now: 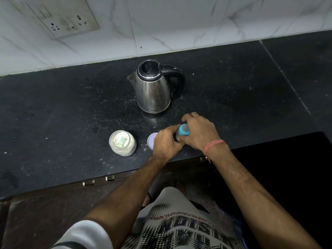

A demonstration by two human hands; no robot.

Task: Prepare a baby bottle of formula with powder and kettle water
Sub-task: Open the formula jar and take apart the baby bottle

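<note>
Step in hand: the teal cap (pixel 184 129) of the baby bottle (pixel 178 136) is being turned, to open or to close; I cannot tell which.
Left hand (pixel 166 143): wrapped around the bottle's body, grasping it low near the front edge of the table (pixel 62 108).
Right hand (pixel 197 132): curled over the cap from behind, gripping it.
How to do it well: keep the left hand steady so the bottle stays upright, and let only the right hand rotate the ring.
Powder jar (pixel 122 142): open, to the left of the bottle, with a scoop inside; its lid (pixel 152 141) lies between jar and left hand.
Kettle (pixel 154 86): behind the bottle, lid shut, handle to the right.
Hidden: the bottle's body is almost covered, so its contents do not show.
Hard to make out: the water level in the kettle.
</note>
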